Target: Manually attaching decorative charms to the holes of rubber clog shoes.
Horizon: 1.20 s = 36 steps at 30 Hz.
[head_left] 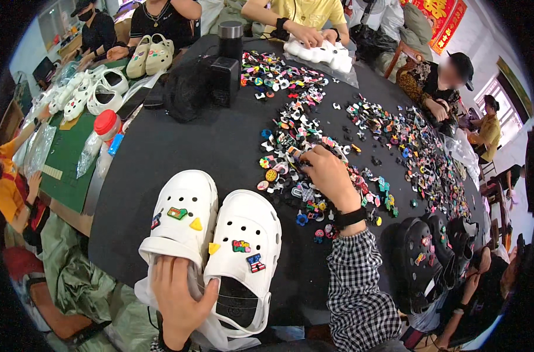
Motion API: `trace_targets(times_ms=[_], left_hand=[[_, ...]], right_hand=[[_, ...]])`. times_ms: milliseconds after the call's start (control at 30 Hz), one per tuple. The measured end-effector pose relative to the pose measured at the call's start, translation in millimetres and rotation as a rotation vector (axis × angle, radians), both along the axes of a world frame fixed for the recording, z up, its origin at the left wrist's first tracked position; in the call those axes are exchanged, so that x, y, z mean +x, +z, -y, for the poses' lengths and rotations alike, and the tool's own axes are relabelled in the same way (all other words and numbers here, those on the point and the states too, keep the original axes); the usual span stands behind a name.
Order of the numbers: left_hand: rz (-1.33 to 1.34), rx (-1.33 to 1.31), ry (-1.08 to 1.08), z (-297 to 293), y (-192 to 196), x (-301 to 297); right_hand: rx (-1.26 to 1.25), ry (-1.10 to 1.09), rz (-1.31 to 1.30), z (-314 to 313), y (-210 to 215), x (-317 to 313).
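Note:
Two white clogs lie side by side on the black table, toes pointing away from me. Each has a few charms pushed into its holes, among them a yellow triangle and a flag-patterned letter. My left hand grips the left clog, fingers inside its opening and thumb against the right clog's edge. Thin white wrapping hangs beneath that hand. Over the near edge of a heap of small colourful shoe charms, my right hand has its fingers drawn together and pointing down. Whatever sits between its fingertips is hidden.
Black clogs with charms stand at the right. Beyond the heap are a dark bottle and black boxy object. More white clogs and a red-lidded jar sit at left. Other people work around the table.

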<state>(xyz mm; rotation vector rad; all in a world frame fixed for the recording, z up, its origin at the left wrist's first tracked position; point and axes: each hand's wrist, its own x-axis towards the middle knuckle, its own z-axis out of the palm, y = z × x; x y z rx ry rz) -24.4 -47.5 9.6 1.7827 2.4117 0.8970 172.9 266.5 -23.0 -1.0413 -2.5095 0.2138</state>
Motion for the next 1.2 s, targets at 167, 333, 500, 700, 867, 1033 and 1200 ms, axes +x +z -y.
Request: trace_targets(times_ms=[167, 333, 500, 700, 867, 1033, 1200], left_hand=[[0.042, -0.009, -0.01, -1, 1, 0], [0.028, -0.011, -0.006, -1, 1, 0], [0.014, -0.02, -0.002, -1, 1, -1], [0.033, -0.012, -0.003, -3, 1, 0], [0.016, -0.005, -0.003, -2, -1, -1], [0.012, -0.01, 0.006, -1, 0, 0], [0.016, -0.021, 0.009, -1, 1, 0]], right_hand=[[-0.117, 0.022, -0.089, -16, -8, 13], [-0.13, 0.041, -0.096, -13, -5, 8], [-0.109, 0.021, -0.093, -13, -7, 7], [-0.073, -0.06, -0.044, -9, -3, 7], [-0.093, 0.021, -0.112, -8, 5, 5], [0.148, 0.077, -0.104, -4, 5, -2], [0.091, 0.139, -0.03, -2, 10, -1]])
